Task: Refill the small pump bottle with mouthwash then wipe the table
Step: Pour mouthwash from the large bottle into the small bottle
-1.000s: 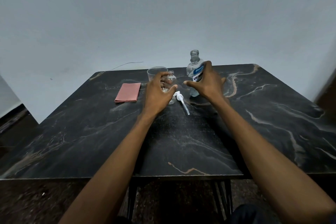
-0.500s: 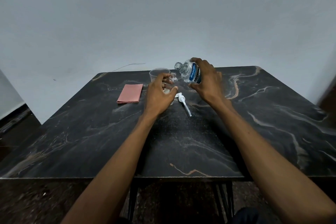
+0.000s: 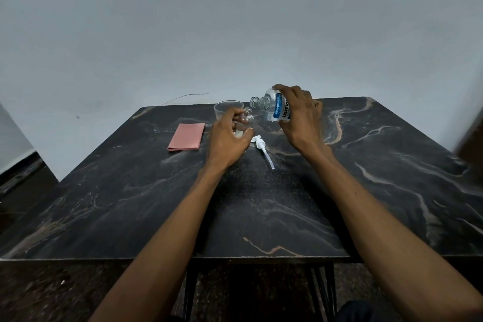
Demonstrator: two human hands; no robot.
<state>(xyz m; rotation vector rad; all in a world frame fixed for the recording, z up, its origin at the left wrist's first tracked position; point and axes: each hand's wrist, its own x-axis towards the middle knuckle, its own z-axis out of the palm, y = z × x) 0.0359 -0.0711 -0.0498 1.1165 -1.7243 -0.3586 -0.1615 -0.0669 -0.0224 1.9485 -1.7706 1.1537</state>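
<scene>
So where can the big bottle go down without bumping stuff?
Bare black marble table lies right of the right hand, and near you. It is crowded by the clear plastic cup, small glass bottle, white pump and pink folded cloth.

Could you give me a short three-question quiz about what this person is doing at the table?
1. True or false: the mouthwash bottle stands upright on the table.
2. Which hand steadies the small pump bottle? A) left hand B) right hand
3. Fill in: the white pump head lies on the table, ____ from its bottle.

Key:
1. False; it is tilted, lifted, with its open mouth near the small bottle's neck.
2. A
3. detached
</scene>
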